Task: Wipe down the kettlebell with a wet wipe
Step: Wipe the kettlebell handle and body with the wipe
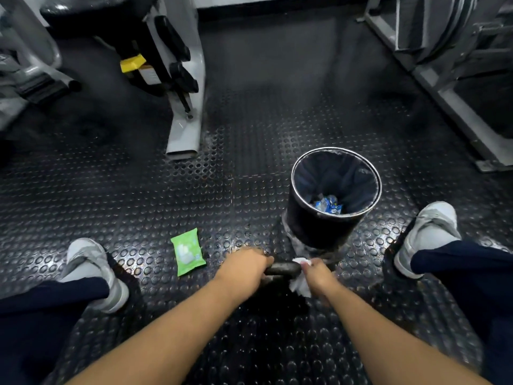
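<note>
A black kettlebell [283, 269] stands on the studded rubber floor between my feet; only its handle and a dark part of its body show between my arms. My left hand [244, 269] grips the left end of the handle. My right hand [319, 276] presses a crumpled white wet wipe [299, 286] against the right end of the handle. A green pack of wipes [187, 252] lies flat on the floor to the left of the kettlebell.
A black round bin [305, 226] with a liner and blue wrappers inside stands just beyond the kettlebell. My shoes rest at left [91, 268] and right [427, 237]. Gym machine frames [186, 115] stand at the back left and along the right.
</note>
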